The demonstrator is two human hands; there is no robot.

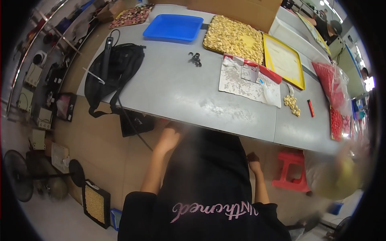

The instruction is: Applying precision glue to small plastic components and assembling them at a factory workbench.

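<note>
My left hand (171,134) is low at the table's front edge, which hides its fingers; whether it holds anything does not show. My right hand (253,159) hangs beside my body, just below the same edge, its fingers too dark and small to make out. On the grey table (169,88) above them lies a white sheet (237,82) with a red strip along its far side. A small white bottle with a blue tip (267,91) rests on that sheet. To its right are several small yellowish pieces (291,105) and a slim red object (311,108).
A blue tray (173,27), a tray full of yellowish pieces (235,38) and a yellow-rimmed tray (285,60) line the far side. On the left is a black bag (120,60); dark clips (196,59) lie mid-table. A red stool (291,170) stands at right.
</note>
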